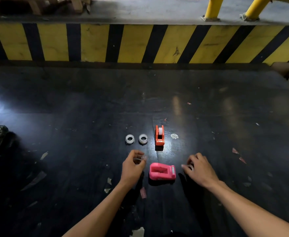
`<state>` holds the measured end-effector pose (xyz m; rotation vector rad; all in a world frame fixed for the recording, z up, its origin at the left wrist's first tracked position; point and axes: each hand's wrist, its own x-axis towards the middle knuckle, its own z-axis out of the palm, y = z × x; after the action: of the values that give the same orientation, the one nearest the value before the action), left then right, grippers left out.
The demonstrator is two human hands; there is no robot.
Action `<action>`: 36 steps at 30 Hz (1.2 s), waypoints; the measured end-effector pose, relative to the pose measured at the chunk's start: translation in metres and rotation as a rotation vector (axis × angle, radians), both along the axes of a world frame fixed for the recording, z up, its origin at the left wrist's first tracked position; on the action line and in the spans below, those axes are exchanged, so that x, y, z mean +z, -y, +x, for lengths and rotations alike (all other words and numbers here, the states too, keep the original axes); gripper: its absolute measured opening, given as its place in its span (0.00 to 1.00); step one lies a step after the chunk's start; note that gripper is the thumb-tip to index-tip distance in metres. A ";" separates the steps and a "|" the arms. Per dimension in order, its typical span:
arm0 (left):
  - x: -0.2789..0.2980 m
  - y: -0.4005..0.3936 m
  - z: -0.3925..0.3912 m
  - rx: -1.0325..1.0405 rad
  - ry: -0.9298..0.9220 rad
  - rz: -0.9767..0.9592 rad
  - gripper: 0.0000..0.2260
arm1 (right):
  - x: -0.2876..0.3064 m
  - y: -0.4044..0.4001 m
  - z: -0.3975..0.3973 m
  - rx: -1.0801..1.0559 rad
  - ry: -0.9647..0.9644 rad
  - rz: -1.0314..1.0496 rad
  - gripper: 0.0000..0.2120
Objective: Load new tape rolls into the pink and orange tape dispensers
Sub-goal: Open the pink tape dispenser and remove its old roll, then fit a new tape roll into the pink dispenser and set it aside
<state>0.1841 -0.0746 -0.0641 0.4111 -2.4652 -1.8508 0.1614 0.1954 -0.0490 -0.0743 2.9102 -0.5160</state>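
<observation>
Pink plastic tape dispenser (162, 171) sits betw. your two hands on the dark scuffed floor (72, 108), cradle empty, long axis running left-right w/ the cutter end pointing toward your right hand (201, 169). That hand is just beside the cutter end, fingers curled round what looks like a small clear tape roll (190, 167), so it's about as near as the other. Your left hand (133, 165) hovers just left of the open end, fingers pinched on something thin and clear; can't tell what. Orange plastic tape dispenser (159, 135) stands further out, long axis pointing away from you, white roll already seated. Two spare clear tape rolls (136, 139) lie flat just left of it.
</observation>
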 end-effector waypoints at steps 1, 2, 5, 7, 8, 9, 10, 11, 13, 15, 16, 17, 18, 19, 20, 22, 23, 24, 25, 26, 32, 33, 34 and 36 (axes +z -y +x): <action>-0.001 0.001 -0.001 0.010 0.008 0.002 0.05 | 0.004 0.005 -0.005 -0.001 -0.040 -0.031 0.13; -0.001 0.003 -0.003 0.018 0.015 0.005 0.05 | 0.007 0.011 -0.012 0.016 -0.075 -0.063 0.11; 0.000 0.009 -0.007 0.041 0.008 0.030 0.05 | 0.018 0.043 -0.034 0.142 -0.135 -0.137 0.11; 0.001 0.013 -0.009 0.060 0.001 0.044 0.06 | 0.023 0.071 -0.048 0.232 -0.157 -0.169 0.11; 0.001 0.016 -0.010 0.071 0.001 0.045 0.06 | 0.025 0.086 -0.054 0.267 -0.164 -0.188 0.11; 0.001 0.018 -0.011 0.081 0.004 0.042 0.07 | 0.025 0.101 -0.059 0.296 -0.162 -0.209 0.12; 0.001 0.021 -0.011 0.091 0.008 0.039 0.07 | 0.025 0.115 -0.063 0.318 -0.149 -0.226 0.13; 0.002 0.025 -0.011 0.101 0.010 0.040 0.07 | 0.024 0.127 -0.066 0.336 -0.128 -0.234 0.15; 0.001 0.032 -0.010 0.124 0.019 0.044 0.07 | 0.019 0.144 -0.073 0.357 -0.074 -0.227 0.20; 0.001 0.039 -0.008 0.142 0.037 0.036 0.07 | 0.012 0.156 -0.083 0.372 -0.023 -0.168 0.24; 0.001 0.042 -0.006 0.145 0.043 0.039 0.07 | 0.009 0.161 -0.087 0.377 -0.006 -0.126 0.26; 0.002 0.044 -0.003 0.146 0.048 0.044 0.06 | 0.007 0.164 -0.092 0.384 0.006 -0.086 0.26; 0.002 0.046 -0.001 0.150 0.053 0.048 0.06 | 0.004 0.168 -0.097 0.391 0.020 -0.053 0.27; 0.003 0.048 0.001 0.156 0.055 0.050 0.06 | 0.002 0.171 -0.101 0.398 0.038 -0.027 0.27; 0.003 0.048 0.003 0.162 0.057 0.053 0.06 | 0.000 0.173 -0.104 0.404 0.057 -0.002 0.27; 0.003 0.049 0.006 0.168 0.066 0.060 0.07 | -0.004 0.175 -0.107 0.425 0.060 0.050 0.22; 0.003 0.049 0.007 0.169 0.069 0.060 0.07 | -0.005 0.175 -0.107 0.433 0.034 0.070 0.19; 0.003 0.048 0.008 0.171 0.071 0.058 0.07 | -0.006 0.173 -0.107 0.436 0.004 0.075 0.16; 0.003 0.048 0.008 0.173 0.071 0.058 0.07 | -0.007 0.172 -0.105 0.432 -0.009 0.058 0.15; 0.003 0.048 0.008 0.176 0.070 0.062 0.07 | -0.006 0.171 -0.103 0.424 -0.005 0.019 0.13; 0.007 0.038 -0.002 0.190 0.039 0.116 0.09 | 0.014 0.155 -0.074 0.114 0.334 -0.874 0.10; 0.008 0.035 -0.004 0.194 0.037 0.128 0.10 | 0.016 0.149 -0.068 0.061 0.394 -1.001 0.11; 0.009 0.032 -0.006 0.193 0.033 0.133 0.10 | 0.018 0.142 -0.063 0.019 0.440 -1.091 0.12; 0.012 0.026 -0.009 0.170 0.018 0.130 0.10 | 0.022 0.130 -0.053 -0.056 0.485 -1.207 0.14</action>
<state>0.1752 -0.1004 -0.0525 0.6245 -2.2479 -1.9492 0.1081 0.0650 -0.0267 -0.0192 1.7774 -1.8724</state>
